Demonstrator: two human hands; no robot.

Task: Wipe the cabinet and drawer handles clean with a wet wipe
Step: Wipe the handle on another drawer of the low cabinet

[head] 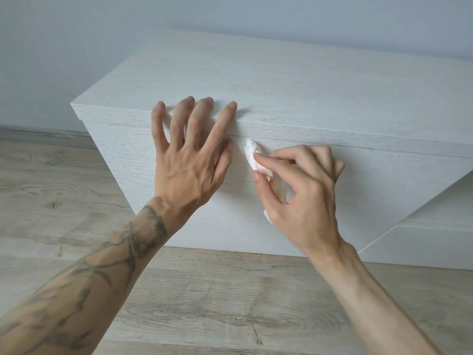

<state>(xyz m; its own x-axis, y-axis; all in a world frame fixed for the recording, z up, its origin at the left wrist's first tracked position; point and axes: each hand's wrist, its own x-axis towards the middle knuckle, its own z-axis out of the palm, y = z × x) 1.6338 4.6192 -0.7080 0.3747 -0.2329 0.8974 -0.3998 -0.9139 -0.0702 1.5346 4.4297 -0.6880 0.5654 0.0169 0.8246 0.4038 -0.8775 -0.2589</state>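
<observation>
Head view shows your left hand [189, 162] with its fingers spread wide, lying flat over the upper front edge of the white cabinet [307, 93]. Your right hand [304, 193] pinches the crumpled wet wipe [251, 153] between thumb and fingers. The tip of the wipe lies against the cabinet front, just below its top board.

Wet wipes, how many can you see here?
1. The wet wipe is pinched in the right hand, at the cabinet front just below the top's edge, right of the left hand. Another could be hidden behind the hands.
</observation>
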